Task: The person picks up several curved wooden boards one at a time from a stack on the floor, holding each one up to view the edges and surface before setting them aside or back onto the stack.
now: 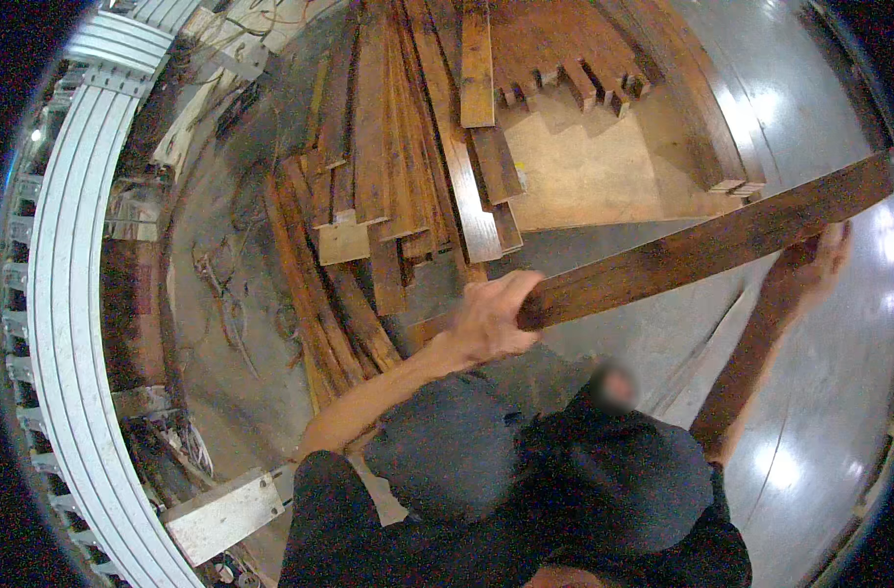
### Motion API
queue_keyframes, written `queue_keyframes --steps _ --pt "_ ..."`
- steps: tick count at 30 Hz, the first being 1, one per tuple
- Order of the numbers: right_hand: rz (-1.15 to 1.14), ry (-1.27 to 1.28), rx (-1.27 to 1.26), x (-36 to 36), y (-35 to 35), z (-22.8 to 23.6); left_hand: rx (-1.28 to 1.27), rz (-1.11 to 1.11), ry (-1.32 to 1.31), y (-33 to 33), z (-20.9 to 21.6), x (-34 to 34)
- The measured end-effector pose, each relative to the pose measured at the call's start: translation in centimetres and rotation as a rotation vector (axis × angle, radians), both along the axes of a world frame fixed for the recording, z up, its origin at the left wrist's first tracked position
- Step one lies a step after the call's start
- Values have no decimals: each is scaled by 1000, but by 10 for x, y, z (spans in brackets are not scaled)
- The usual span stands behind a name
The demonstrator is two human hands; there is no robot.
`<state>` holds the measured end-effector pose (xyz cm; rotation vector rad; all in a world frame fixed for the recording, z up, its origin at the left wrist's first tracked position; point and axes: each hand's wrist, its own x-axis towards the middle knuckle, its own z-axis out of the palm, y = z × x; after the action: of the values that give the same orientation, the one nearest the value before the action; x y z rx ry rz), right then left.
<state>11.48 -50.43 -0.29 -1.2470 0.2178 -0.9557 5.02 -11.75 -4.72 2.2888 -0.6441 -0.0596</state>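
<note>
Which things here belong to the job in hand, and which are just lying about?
In the job:
- Brown board, with the left hand and right hand on it
- Probably the similar loose boards ahead

Apparently lying about:
- Ribbed metal rails, far left
- White block, lower left

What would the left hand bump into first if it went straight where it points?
The left hand would first meet the long dark brown wooden plank it holds; beyond, maybe the flat pale plywood sheet, though depth is unclear.
</note>
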Motion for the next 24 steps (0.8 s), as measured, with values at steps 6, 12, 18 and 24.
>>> queue_keyframes --steps 6,12,18,24 --pt "-68 137 -116 36 -39 9 32 156 133 43 -24 -37" --pt "75 12 91 22 -41 30 -6 78 76 55 -19 -47" --pt "38 67 -5 24 -55 6 34 64 52 79 -36 -52" --pt "-88 44 25 17 -50 6 50 77 243 74 -41 -57"
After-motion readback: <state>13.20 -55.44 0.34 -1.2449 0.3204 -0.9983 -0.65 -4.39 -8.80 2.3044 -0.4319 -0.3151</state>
